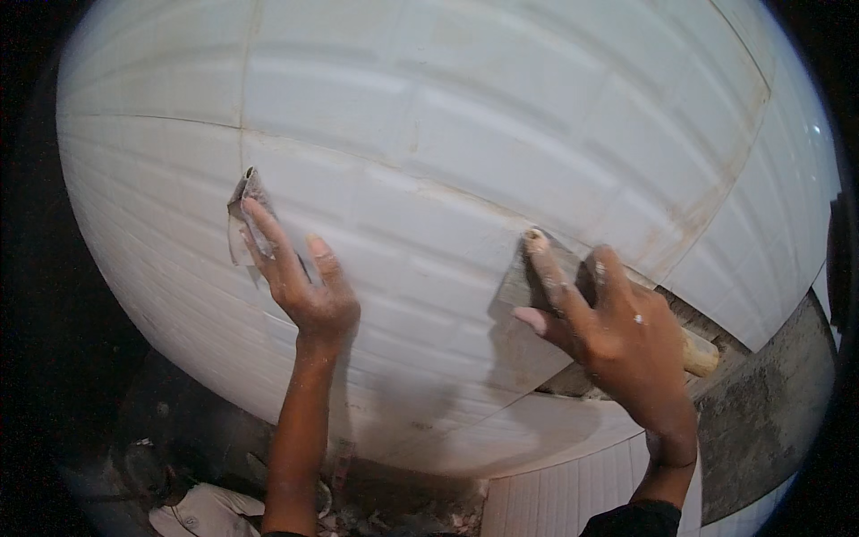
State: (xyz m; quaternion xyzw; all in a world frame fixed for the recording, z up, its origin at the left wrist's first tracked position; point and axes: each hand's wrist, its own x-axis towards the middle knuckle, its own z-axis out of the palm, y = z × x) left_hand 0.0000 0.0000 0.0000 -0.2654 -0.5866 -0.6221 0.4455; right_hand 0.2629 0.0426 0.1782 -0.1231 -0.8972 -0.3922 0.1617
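Observation:
In front of me stands a wall of white, ribbed tiles, with thin beige seams between them. At the left, my left hand is raised to the wall, its fingers holding a thin grey scraper with a folded upper edge; the thumb stands apart from it. My right hand is closed around a putty knife with a round wooden handle. Its index finger is stretched along the flat metal blade, which lies against the tile just below a seam. White dust coats the fingertips of both hands.
Right of my right hand, a strip of rough grey mortar lies bare between tiles. Below are more white ribbed tiles and some rubble. A white garment or cloth shows in the dark at lower left.

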